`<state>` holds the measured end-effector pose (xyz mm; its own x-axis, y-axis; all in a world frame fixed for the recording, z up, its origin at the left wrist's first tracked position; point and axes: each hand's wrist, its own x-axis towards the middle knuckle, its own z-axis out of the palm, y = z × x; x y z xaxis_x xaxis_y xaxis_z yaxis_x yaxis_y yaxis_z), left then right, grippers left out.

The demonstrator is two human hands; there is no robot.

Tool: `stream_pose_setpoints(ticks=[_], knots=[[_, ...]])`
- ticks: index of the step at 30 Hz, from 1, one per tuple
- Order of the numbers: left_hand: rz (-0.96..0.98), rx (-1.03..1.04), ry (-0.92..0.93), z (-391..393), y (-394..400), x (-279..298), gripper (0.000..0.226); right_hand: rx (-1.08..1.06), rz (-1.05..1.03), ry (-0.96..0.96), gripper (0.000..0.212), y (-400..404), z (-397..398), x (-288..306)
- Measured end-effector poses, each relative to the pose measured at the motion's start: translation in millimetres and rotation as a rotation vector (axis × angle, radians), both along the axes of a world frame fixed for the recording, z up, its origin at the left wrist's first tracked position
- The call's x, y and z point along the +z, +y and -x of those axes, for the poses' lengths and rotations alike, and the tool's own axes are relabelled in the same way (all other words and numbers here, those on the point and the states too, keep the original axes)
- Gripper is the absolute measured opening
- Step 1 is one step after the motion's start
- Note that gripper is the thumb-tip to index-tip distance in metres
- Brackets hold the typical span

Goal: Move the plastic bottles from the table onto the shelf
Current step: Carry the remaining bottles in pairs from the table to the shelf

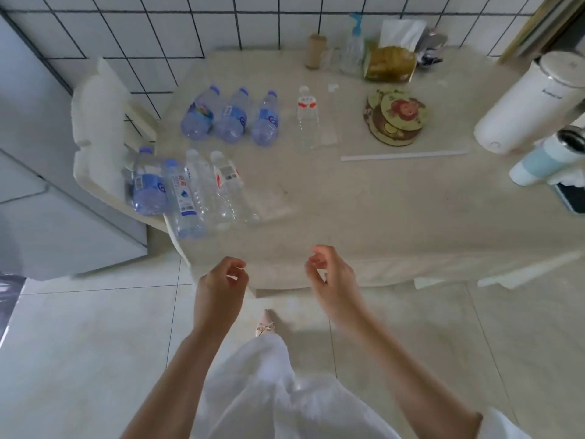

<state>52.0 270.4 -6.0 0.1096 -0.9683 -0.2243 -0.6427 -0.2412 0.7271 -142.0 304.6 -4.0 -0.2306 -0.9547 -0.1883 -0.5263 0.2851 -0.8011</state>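
Several empty plastic bottles lie on the beige table (pixel 380 210). Three blue-tinted bottles (pixel 232 117) lie side by side at the back left, with one clear red-labelled bottle (pixel 307 117) to their right. Nearer, at the table's left edge, lie a blue bottle (pixel 148 185), a white-labelled bottle (pixel 183 201) and two clear bottles (pixel 221 188). My left hand (pixel 221 286) and my right hand (pixel 332 277) hover at the table's front edge, fingers loosely curled and apart, holding nothing. No shelf can be clearly made out.
A white chair (pixel 98 122) stands left of the table, against a grey cabinet (pixel 47 217). At the back stand a cardboard tube (pixel 315 50), a spray bottle (pixel 353 49) and a snack bag (pixel 389 63). Round coasters (pixel 397 115), a white kettle (pixel 525 103) and a straw (pixel 403 156) lie right.
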Motion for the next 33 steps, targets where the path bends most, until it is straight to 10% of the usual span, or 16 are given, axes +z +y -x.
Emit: stream_pose_setpoints(ticks=[20,33], knots=[[-0.284,0.05,-0.398,-16.3,-253.9,-37.0,0.085,0.158,-0.412,0.047,0.07,-281.5,-102.6,-50.1],[-0.109,0.085,-0.471,-20.1,-261.1,-58.0,0.075,0.237,-0.478,0.029,0.064,-294.9,-88.2,-71.5]])
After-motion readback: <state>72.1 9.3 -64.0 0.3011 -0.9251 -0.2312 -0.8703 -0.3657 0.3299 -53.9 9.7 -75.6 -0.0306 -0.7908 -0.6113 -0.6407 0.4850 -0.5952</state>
